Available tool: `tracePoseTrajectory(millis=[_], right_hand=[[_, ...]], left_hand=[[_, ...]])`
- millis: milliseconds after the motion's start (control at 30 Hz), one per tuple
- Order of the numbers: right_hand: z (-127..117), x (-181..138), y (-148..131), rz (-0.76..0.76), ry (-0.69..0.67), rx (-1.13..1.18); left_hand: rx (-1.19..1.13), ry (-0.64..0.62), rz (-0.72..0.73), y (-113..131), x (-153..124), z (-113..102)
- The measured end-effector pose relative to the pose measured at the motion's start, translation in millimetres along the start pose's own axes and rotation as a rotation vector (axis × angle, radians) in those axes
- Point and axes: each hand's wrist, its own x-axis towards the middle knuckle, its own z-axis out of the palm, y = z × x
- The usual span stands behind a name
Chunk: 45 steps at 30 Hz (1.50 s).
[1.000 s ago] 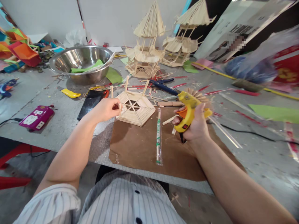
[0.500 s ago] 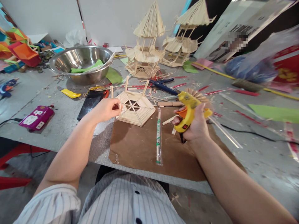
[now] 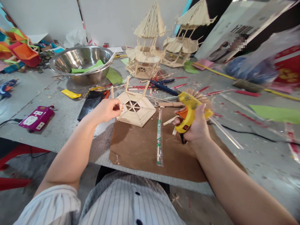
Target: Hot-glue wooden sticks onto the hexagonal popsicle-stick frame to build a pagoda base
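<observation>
My left hand (image 3: 109, 109) pinches a short wooden stick (image 3: 120, 109) upright at the left corner of a hexagonal stick base (image 3: 140, 115). Several other sticks stand up from the base's far and left corners. In my right hand (image 3: 198, 126) is a yellow hot glue gun (image 3: 188, 115) with an orange trigger; a clear glue stick (image 3: 226, 132) juts from its back. The gun is held apart from the base, to its right. A wrapped pair of chopsticks (image 3: 159, 139) lies on the brown board (image 3: 136, 150) between my hands.
Two stick pagodas (image 3: 150, 31) stand at the back beside a steel bowl (image 3: 82, 62). Blue-handled pliers (image 3: 165, 86), a black phone (image 3: 90, 103), a yellow cutter (image 3: 71, 93) and a purple power socket (image 3: 37, 118) lie around. The glue gun's black cord (image 3: 246, 132) trails right.
</observation>
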Motion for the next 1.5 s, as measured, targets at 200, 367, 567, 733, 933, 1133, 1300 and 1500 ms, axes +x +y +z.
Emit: tracePoseTrajectory(millis=[200,367,567,733,933,1133,1300,1500], right_hand=[[0.1,-0.5,-0.1,-0.004,0.003,-0.011],[1.2,-1.6,-0.9,0.002,0.013,-0.016],[1.1,-1.4,-1.3,0.01,0.014,-0.009],[1.0,-1.4,-1.9,0.019,0.024,-0.016],[2.2,-2.8,-2.8,0.02,0.012,-0.034],[3.8,-4.7,-4.8,0.036,0.021,-0.015],[3.3,-5.0,-4.2,0.039,0.017,-0.016],[3.3,-5.6,-3.9,0.042,0.017,-0.028]], left_hand=[[-0.006,0.003,0.006,-1.2,0.4,0.4],[-0.012,0.002,0.002,-0.6,0.2,0.3],[-0.019,-0.006,-0.005,0.2,0.0,-0.1],[0.002,0.002,0.002,0.7,0.2,0.1],[0.004,0.021,0.018,1.3,0.1,1.5],[0.011,0.017,0.019,1.7,0.0,2.1],[0.014,0.003,0.024,1.2,0.2,1.8],[0.021,-0.002,0.018,3.1,-0.1,0.4]])
